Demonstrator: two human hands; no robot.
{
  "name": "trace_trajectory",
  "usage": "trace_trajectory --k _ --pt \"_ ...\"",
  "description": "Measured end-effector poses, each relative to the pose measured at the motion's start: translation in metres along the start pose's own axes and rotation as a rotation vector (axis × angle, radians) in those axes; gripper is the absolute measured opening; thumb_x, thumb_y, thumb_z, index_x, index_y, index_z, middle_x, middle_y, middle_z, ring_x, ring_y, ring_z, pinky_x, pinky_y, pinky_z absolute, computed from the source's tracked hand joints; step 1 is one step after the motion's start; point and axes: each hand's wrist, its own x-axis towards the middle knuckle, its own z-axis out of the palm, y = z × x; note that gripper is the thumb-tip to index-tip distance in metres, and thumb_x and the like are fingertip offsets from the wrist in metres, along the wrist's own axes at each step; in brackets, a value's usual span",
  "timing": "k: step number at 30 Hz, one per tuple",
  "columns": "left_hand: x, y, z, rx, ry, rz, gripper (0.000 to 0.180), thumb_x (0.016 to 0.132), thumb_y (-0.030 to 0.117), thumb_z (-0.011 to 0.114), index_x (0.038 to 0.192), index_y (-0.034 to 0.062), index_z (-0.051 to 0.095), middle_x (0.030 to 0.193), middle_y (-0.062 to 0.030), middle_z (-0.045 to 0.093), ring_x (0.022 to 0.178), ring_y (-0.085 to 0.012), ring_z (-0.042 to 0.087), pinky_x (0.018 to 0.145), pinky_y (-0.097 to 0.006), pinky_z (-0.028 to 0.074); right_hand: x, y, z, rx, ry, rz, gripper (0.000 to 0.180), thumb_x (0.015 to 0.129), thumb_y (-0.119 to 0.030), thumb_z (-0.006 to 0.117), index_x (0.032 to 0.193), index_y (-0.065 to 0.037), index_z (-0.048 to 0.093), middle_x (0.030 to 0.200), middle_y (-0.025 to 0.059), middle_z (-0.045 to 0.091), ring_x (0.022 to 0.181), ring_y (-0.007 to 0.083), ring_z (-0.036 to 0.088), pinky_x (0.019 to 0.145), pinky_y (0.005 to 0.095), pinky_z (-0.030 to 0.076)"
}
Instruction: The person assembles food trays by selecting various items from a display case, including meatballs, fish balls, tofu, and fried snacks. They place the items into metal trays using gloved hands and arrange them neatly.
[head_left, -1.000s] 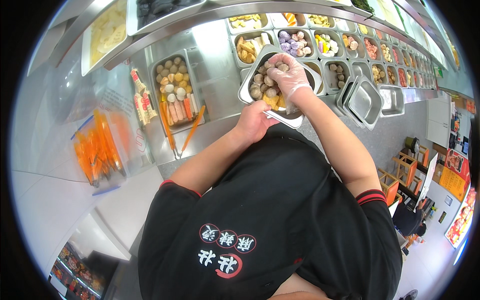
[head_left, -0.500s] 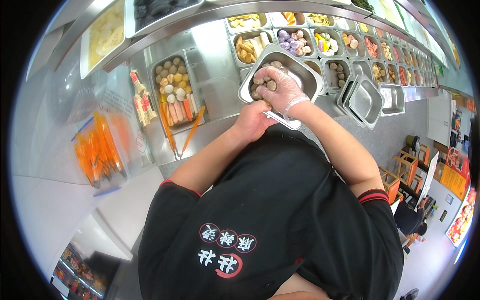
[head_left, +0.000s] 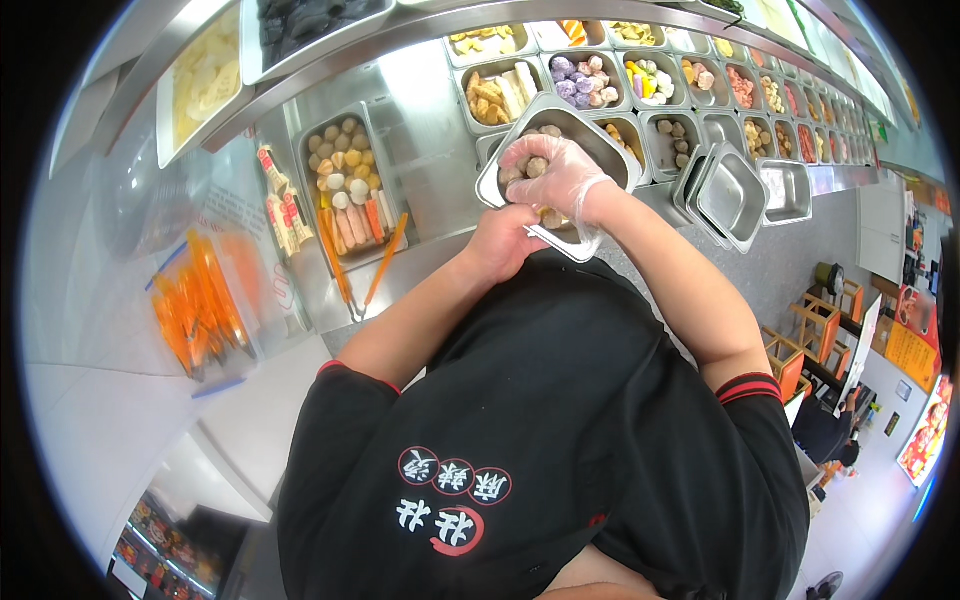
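Observation:
A metal food pan [head_left: 605, 150] is tilted toward me at the counter's near edge. My left hand [head_left: 503, 245], bare, is closed on the pan's near left rim, with the thumb up at the edge. Inside the pan, my right hand [head_left: 565, 180] wears a clear plastic glove and curls round several brownish-grey meatballs [head_left: 536, 167]. More balls lie beneath and beside its fingers, and a few yellowish ones show below the palm. The glove hides part of the pan's contents.
To the left stands a pan of assorted balls and sticks [head_left: 352, 190], with orange-handled tongs [head_left: 345, 265] at its near end. Stacked metal pans [head_left: 730, 200] sit right of my hands. Rows of filled pans [head_left: 590, 85] line the counter behind. A bag of orange-handled utensils [head_left: 200, 310] lies left.
My right hand has turned and shifted slightly inside the pan, and yellowish balls now show below its palm. My left hand keeps its hold on the rim.

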Motion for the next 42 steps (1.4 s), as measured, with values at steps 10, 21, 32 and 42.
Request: trace_trajectory --k 10,21,32,42 --pt "0.0 -0.003 0.0 -0.009 0.028 -0.052 0.058 0.089 0.004 0.051 0.146 -0.0011 0.045 0.14 -0.0196 0.058 0.13 -0.0367 0.059 0.108 -0.057 0.05 0.009 0.009 0.006 0.025 0.038 0.009 0.033 0.076 -0.012 0.086 0.106 -0.015 0.073 0.101 0.0037 0.071 0.091 0.0153 0.066 0.082 0.033 0.056" --pt "0.002 0.001 0.001 -0.062 -0.081 -0.085 0.059 0.092 0.004 0.049 0.15 -0.0007 0.041 0.148 -0.0156 0.054 0.137 -0.0342 0.055 0.114 -0.055 0.046 0.003 0.013 -0.012 0.648 0.027 0.009 0.037 0.076 0.005 0.081 0.108 -0.006 0.067 0.104 0.0099 0.068 0.09 0.0213 0.068 0.073 0.0358 0.058" --pt "-0.008 0.017 -0.011 -0.082 0.125 -0.093 0.059 0.088 0.014 0.049 0.142 -0.0099 0.047 0.143 -0.0236 0.058 0.132 -0.0377 0.057 0.114 -0.056 0.045 -0.164 -0.07 -0.021 0.709 -0.776 -0.734 0.04 0.078 -0.001 0.08 0.114 -0.003 0.063 0.106 0.0136 0.068 0.096 0.0294 0.071 0.068 0.0366 0.061" --pt "-0.016 0.009 -0.025 -0.074 0.134 -0.075 0.063 0.088 0.013 0.052 0.147 -0.0067 0.044 0.148 -0.0208 0.055 0.137 -0.0369 0.053 0.117 -0.057 0.041 -0.198 -0.067 -0.004 0.916 -1.026 -0.728 0.04 0.078 -0.001 0.08 0.114 -0.004 0.063 0.109 0.0158 0.068 0.095 0.0305 0.072 0.064 0.0352 0.061"
